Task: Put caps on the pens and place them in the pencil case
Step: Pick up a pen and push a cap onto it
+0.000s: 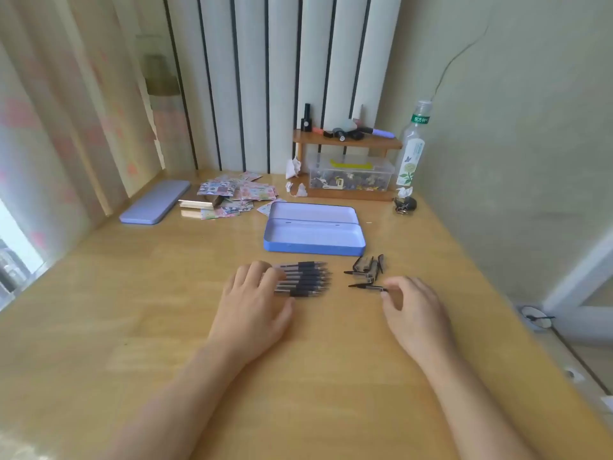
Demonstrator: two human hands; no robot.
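Note:
Several uncapped pens (303,278) with black grips lie side by side in a row on the wooden desk, tips pointing right. My left hand (255,300) rests flat on their left ends, fingers apart. To the right lies a small heap of caps (368,267), and one cap (366,287) lies apart nearer me. My right hand (414,307) touches this cap's right end with thumb and forefinger; the cap still lies on the desk. Behind the pens the blue metal pencil case (313,245) stands open and empty, its lid (313,212) folded back.
A second, shut purple case (156,200) lies at the far left. Sticker sheets (232,194) are scattered behind. A wooden shelf (346,142) with small items, a clear box (351,175) and a bottle (413,147) stand at the back right. The desk's right edge (530,330) is close.

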